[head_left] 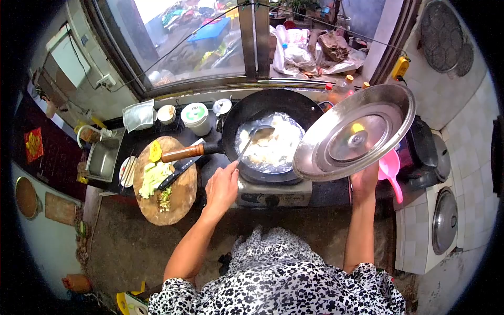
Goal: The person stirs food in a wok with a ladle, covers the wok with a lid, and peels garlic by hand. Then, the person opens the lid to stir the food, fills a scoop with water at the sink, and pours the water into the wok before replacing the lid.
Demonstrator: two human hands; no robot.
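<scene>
- Left hand (223, 186) closes round the ladle's (264, 129) handle, presumably keeping fingers off the heat.
- Right hand (364, 178) supports the metal lid (326, 148) from behind (fingers hidden, so I cannot tell their grip).
- The ladle's long axis slants away and rightward, its bowl inside the wok (244, 107).
- The lid tilts over the wok's right side, probably held aside to leave the ladle room.

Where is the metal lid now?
In the head view, the metal lid is tilted in the right hand, just right of the wok, hiding part of its rim.
</scene>
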